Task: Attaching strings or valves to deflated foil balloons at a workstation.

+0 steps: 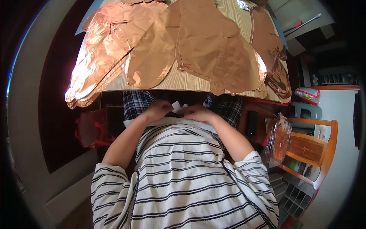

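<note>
Both my hands are low over my lap, just below the near edge of the table. My left hand [159, 110] is curled, its fingers turned toward the middle. Facing it, my right hand [199, 113] is curled as well, close to the hem of the striped shirt. A small white crumpled thing [176, 106] shows between the two hands; its kind is unclear. Shade and blur hide the fingertips, so I cannot make out what they grip. Flat rose-gold foil balloons [213, 49], uninflated, lie on the table beyond my hands, apart from them.
The foil sheets overhang the front edge of the wood-grain table [118, 83]. To the right stands a wooden chair [310, 149] with a clear plastic bag [280, 141] hanging by it. A red bag [91, 128] is at the left, below the table.
</note>
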`<state>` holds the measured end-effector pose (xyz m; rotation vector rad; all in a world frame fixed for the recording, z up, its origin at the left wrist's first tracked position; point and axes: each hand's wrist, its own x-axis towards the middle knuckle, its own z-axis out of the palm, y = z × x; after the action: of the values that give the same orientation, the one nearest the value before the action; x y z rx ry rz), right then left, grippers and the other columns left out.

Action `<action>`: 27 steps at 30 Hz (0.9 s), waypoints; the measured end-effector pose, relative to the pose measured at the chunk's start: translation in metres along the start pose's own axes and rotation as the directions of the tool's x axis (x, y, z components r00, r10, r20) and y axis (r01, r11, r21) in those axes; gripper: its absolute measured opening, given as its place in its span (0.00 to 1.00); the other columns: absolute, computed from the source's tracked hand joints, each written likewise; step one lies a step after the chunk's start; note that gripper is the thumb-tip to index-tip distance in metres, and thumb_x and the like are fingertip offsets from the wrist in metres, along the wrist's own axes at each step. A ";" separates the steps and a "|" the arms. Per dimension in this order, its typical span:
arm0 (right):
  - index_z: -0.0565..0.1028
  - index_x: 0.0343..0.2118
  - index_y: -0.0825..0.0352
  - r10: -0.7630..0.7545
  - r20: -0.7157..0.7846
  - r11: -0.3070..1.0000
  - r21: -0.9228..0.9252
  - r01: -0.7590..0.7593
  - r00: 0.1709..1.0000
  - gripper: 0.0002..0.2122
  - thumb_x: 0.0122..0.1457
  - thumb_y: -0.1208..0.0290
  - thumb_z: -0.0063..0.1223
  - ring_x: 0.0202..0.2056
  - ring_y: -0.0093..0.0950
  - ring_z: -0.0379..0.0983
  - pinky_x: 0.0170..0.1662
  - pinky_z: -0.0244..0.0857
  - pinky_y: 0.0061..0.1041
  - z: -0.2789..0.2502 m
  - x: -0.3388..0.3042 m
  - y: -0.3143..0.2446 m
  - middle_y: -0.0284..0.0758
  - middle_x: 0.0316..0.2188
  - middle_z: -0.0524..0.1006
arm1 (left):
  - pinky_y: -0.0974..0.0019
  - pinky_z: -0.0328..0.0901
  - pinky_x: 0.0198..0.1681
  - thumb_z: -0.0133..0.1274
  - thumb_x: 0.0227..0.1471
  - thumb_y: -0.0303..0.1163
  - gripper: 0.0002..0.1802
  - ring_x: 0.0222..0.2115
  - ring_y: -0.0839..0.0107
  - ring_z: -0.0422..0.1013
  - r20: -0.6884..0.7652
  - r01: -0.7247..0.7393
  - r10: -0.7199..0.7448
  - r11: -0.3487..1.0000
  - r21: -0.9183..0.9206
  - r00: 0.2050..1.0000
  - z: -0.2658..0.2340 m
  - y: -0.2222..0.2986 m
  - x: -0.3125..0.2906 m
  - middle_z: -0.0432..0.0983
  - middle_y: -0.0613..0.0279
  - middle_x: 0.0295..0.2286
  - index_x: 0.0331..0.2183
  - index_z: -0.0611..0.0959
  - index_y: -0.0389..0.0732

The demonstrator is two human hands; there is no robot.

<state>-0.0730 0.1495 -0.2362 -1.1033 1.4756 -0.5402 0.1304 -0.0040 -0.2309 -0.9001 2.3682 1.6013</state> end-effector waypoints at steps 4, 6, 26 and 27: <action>0.80 0.33 0.67 -0.036 -0.139 0.997 -0.068 0.027 0.990 0.13 0.49 0.63 0.58 0.32 0.28 0.77 0.39 0.69 0.28 -0.002 0.005 0.007 0.37 0.30 0.81 | 0.65 0.68 0.37 0.55 0.53 0.38 0.14 0.31 0.66 0.76 0.077 -0.011 0.015 0.999 -0.047 0.997 0.004 0.010 0.003 0.81 0.54 0.30 0.36 0.84 0.37; 0.80 0.32 0.67 -0.053 -0.242 0.997 -0.059 0.040 0.969 0.12 0.50 0.63 0.58 0.31 0.28 0.77 0.38 0.69 0.28 -0.005 0.003 -0.005 0.37 0.29 0.81 | 0.66 0.68 0.38 0.55 0.54 0.37 0.14 0.32 0.69 0.75 0.129 -0.006 0.020 0.994 -0.108 0.991 0.001 0.024 0.001 0.81 0.55 0.31 0.36 0.84 0.37; 0.72 0.39 0.69 -0.376 -0.114 0.642 0.684 0.347 0.920 0.13 0.70 0.66 0.38 0.31 0.19 0.68 0.39 0.66 0.22 0.002 -0.123 -0.199 0.30 0.30 0.73 | 0.64 0.68 0.30 0.57 0.45 0.20 0.04 0.23 0.64 0.73 -0.138 -0.574 0.596 0.802 0.169 0.791 -0.113 0.235 -0.121 0.74 0.56 0.24 0.28 0.84 0.35; 0.72 0.34 0.69 -0.476 -0.343 0.808 0.193 0.557 0.810 0.09 0.67 0.70 0.44 0.25 0.25 0.68 0.31 0.65 0.25 -0.007 -0.119 -0.196 0.32 0.25 0.71 | 0.65 0.68 0.29 0.57 0.46 0.20 0.04 0.23 0.65 0.73 -0.068 -0.555 0.559 0.829 0.075 0.826 -0.117 0.230 -0.120 0.74 0.57 0.24 0.28 0.84 0.35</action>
<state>-0.0268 0.1616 -0.0116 -1.2352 1.2589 -1.3093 0.1257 -0.0018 0.0536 -0.2635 2.9058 1.6831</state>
